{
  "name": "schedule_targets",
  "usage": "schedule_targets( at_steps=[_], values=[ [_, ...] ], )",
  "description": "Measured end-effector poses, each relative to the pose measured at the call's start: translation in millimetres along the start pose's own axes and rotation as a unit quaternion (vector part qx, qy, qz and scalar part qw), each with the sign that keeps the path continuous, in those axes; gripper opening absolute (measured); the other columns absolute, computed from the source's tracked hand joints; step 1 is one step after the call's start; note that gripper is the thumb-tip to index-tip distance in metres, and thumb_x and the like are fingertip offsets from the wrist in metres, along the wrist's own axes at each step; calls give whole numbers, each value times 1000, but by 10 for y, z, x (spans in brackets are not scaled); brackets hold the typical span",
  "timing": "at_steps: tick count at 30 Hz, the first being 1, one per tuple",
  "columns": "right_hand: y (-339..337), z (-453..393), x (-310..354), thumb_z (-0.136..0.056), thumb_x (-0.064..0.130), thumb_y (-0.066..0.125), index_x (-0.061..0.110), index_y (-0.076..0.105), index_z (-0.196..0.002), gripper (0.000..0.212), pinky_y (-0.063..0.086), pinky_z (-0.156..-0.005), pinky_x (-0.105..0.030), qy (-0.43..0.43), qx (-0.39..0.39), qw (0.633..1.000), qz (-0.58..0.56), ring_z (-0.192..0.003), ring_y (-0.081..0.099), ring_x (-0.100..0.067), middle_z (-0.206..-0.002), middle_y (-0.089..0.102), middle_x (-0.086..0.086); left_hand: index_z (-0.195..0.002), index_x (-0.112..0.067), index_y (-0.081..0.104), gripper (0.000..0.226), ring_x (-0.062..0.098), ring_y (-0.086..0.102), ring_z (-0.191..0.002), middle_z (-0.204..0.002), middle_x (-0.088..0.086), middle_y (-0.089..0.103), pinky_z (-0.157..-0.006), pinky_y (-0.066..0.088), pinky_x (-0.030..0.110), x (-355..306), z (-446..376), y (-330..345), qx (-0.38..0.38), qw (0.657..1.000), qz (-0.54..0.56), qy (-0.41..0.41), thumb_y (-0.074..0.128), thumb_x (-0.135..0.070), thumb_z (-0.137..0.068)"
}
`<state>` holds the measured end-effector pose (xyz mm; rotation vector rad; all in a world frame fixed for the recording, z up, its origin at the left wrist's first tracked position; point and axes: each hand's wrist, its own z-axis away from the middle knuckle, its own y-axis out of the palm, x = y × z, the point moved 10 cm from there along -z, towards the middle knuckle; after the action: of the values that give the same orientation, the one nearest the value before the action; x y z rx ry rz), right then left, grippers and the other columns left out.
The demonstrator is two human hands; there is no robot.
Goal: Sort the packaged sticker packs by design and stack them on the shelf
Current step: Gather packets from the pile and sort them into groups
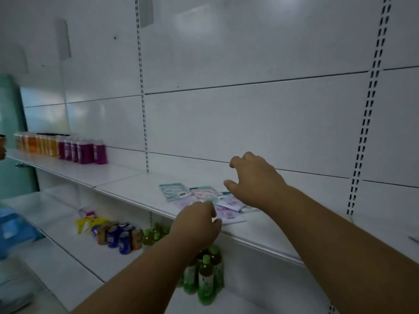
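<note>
- Pastel plastic-wrapped sticker packs (pixel 204 198) are lying scattered on the white metal shelf (pixel 127 189).
- Left hand (pixel 199 225) is curling, fingertips touching a pack.
- Right hand (pixel 254 180) is hovering, fingers spread.

We see a dim, cool, bluish picture with soft, even light and only weak shadows. Pale glare patches sit on the white back panel (pixel 249 53) near the top. The whole frame is slightly soft; the blue object (pixel 13 225) at the left edge is smeared. Wide-angle distortion bends the slotted upright (pixel 368 109) and the shelf (pixel 127 177) lines.
</note>
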<state>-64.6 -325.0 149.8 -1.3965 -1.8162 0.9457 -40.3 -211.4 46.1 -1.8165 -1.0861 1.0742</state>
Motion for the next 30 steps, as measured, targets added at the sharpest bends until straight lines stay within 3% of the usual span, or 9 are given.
schedule_targets(
  at_steps=[9,14,18,21,25,27,30],
  values=[
    [705,-711,-325,-90,47,55,20,50,-129,48,49,-93,-41,36,20,999,21,-112,53,-26,-125,54,-8,-124,-17,58,47,23,58,-110,-124,6,62,-93,48,36,295,-1102,537,7,1000,4,-12,50,-50,-91],
    [936,-968,-500,-92,44,53,19,52,-128,44,48,-94,-40,77,33,996,25,-113,53,-27,-125,54,-8,-103,-13,68,73,23,66,-90,-97,7,72,-80,53,34,237,-1661,879,56,998,-16,-1,37,-76,-82],
    [972,-943,-760,-92,41,52,17,53,-127,42,48,-93,-40,135,26,990,43,-112,53,-27,-123,55,-8,-116,-18,65,96,27,59,-108,-116,7,67,-93,45,42,44,-1937,1241,108,989,-100,28,28,-91,-68],
    [976,-871,-924,-92,41,52,17,54,-126,41,49,-92,-40,183,24,981,52,-110,55,-27,-122,56,-8,-122,-18,61,90,28,54,-113,-121,8,62,-97,43,42,-17,-2076,1385,140,983,-111,47,38,-86,-68],
    [967,-799,-1009,-92,39,53,17,55,-125,39,49,-91,-41,221,10,974,52,-108,56,-28,-122,56,-8,-118,-16,59,65,28,56,-109,-115,7,64,-97,46,41,7,-2230,1268,123,991,-42,41,58,-62,-72],
    [994,-764,-1021,-93,38,53,19,55,-125,38,49,-91,-40,238,1,970,39,-109,57,-27,-123,56,-8,-116,-15,50,51,28,61,-105,-112,7,64,-92,50,40,73,-2224,1110,87,993,73,23,64,-46,-77],
    [1096,-782,-1007,-92,37,55,19,56,-125,38,49,-92,-39,254,1,967,18,-110,58,-26,-124,58,-7,-112,-10,48,40,29,65,-96,-104,9,65,-79,52,33,251,-2278,857,66,957,283,10,65,-29,-81]
  ],
)
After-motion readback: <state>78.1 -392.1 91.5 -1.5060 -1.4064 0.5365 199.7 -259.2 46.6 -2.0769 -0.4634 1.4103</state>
